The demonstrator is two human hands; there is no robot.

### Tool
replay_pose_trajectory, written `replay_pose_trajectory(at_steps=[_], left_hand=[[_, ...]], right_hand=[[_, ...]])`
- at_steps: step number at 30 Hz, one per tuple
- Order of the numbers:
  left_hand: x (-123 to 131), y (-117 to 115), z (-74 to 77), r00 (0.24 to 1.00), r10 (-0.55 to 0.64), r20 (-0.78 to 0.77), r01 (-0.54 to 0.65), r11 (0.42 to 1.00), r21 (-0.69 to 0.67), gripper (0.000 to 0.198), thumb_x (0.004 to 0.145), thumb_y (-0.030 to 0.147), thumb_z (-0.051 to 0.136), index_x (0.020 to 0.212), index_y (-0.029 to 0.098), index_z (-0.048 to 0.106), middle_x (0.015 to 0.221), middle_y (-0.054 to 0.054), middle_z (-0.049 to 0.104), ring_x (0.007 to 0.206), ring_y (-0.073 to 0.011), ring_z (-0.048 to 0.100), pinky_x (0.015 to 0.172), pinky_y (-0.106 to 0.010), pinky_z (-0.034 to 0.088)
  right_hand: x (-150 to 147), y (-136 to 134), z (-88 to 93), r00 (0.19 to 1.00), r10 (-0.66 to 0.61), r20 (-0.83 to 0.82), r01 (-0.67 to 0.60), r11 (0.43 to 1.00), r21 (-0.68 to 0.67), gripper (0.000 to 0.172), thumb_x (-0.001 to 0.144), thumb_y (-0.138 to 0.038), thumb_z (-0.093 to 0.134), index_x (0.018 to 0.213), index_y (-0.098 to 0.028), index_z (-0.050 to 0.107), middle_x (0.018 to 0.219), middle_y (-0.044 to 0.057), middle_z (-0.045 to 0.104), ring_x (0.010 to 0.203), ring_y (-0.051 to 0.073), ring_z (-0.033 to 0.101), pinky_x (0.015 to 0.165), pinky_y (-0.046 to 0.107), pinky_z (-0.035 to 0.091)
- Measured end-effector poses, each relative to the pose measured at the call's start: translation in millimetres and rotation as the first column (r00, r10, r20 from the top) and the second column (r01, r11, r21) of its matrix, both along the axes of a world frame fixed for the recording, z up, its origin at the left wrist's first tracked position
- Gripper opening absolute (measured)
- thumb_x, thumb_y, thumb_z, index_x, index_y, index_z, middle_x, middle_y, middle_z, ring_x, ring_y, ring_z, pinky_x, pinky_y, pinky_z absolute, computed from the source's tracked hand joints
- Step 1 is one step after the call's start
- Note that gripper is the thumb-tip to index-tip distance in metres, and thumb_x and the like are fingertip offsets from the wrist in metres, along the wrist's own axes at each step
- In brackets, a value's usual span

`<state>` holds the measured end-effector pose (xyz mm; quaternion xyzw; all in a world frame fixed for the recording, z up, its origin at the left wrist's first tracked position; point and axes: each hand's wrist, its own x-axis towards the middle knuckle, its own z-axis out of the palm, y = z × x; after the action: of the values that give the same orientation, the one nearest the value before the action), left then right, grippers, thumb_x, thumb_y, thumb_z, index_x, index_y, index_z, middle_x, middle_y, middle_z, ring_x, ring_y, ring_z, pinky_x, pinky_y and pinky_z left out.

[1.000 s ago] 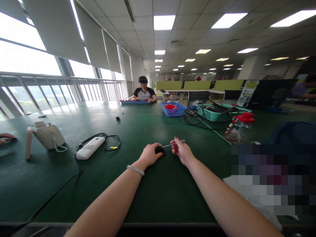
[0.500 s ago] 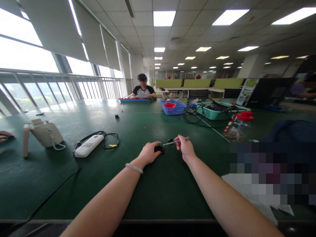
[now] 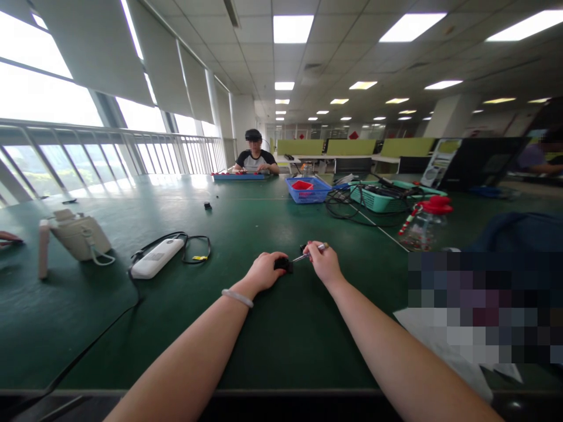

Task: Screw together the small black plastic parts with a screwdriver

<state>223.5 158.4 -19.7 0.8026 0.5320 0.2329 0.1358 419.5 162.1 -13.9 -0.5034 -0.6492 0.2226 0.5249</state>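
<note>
My left hand (image 3: 264, 271) is closed round a small black part (image 3: 284, 265) on the green table (image 3: 281, 340). Its exact kind is too small to make out. In my right hand (image 3: 324, 261) is a slim screwdriver (image 3: 303, 257), gripped by the handle, with its shaft slanting down to the left. The tip lies at the right side of the black part; whether it touches cannot be told. Another small black piece (image 3: 303, 248) shows just behind the screwdriver, partly hidden by my right hand.
To the left are a white power strip (image 3: 159, 258) with a black cable and a beige bag (image 3: 81, 237). Farther back stand a blue basket (image 3: 308, 194), a green basket (image 3: 378, 201) with cables, and a red-lidded jar (image 3: 424, 225). Across the table sits a person (image 3: 255, 158).
My right hand has moved left and slightly down, bringing the screwdriver's tip to the black part. My left hand stays in nearly the same place.
</note>
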Motion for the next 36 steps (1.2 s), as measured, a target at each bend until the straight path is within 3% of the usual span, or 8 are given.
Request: replay_pose_trajectory(at_steps=[3,11,22,29,36], left_hand=[[0,1,-0.8,1.000,0.002,-0.003,-0.002,1.000,-0.004,0.043,0.078,0.023,0.070,0.120,0.027,0.065,0.115,-0.005,0.070,0.114,-0.0263,0.059,0.103,-0.038,0.044],[-1,3,-4.6,1.000,-0.002,-0.017,0.002,1.000,0.009,0.046,0.078,0.026,0.071,0.123,0.026,0.063,0.114,-0.006,0.070,0.114,-0.0262,0.058,0.103,-0.038,0.045],[-1,1,-0.9,0.999,-0.002,-0.032,0.003,1.000,0.019,0.045,0.078,0.027,0.072,0.122,0.027,0.065,0.114,-0.006,0.070,0.114,-0.0265,0.058,0.102,-0.038,0.045],[-2,1,-0.9,0.998,-0.031,-0.049,0.034,0.996,0.077,0.045,0.077,0.027,0.073,0.121,0.026,0.066,0.116,-0.005,0.071,0.112,-0.0269,0.060,0.103,-0.038,0.044],[-3,1,1.4,0.998,-0.041,-0.043,0.043,0.998,0.035,0.048,0.077,0.029,0.073,0.124,0.027,0.064,0.119,-0.006,0.070,0.115,-0.0258,0.059,0.106,-0.038,0.042]], right_hand=[[-3,-2,1.7,0.997,0.035,0.064,-0.034,0.999,-0.006,0.040,0.090,-0.043,0.042,0.062,-0.021,0.061,0.053,-0.001,0.052,0.054,0.014,0.050,0.056,0.026,0.036],[-17,-23,16.2,0.934,0.041,0.355,-0.100,0.984,0.150,0.037,0.093,-0.033,0.041,0.063,-0.021,0.058,0.063,0.000,0.061,0.062,0.014,0.055,0.062,0.026,0.036],[-12,-29,19.0,0.926,0.103,0.362,-0.186,0.961,0.203,0.036,0.090,-0.026,0.041,0.057,-0.020,0.055,0.060,0.000,0.059,0.058,0.013,0.052,0.060,0.026,0.036],[-13,-30,22.7,0.870,0.153,0.469,-0.264,0.947,0.181,0.029,0.087,-0.021,0.042,0.061,-0.020,0.054,0.064,0.001,0.060,0.063,0.014,0.053,0.063,0.026,0.035],[-19,-35,27.1,0.822,0.084,0.564,-0.226,0.956,0.187,0.032,0.089,-0.024,0.042,0.057,-0.021,0.044,0.058,-0.001,0.050,0.056,0.013,0.043,0.058,0.027,0.029]])
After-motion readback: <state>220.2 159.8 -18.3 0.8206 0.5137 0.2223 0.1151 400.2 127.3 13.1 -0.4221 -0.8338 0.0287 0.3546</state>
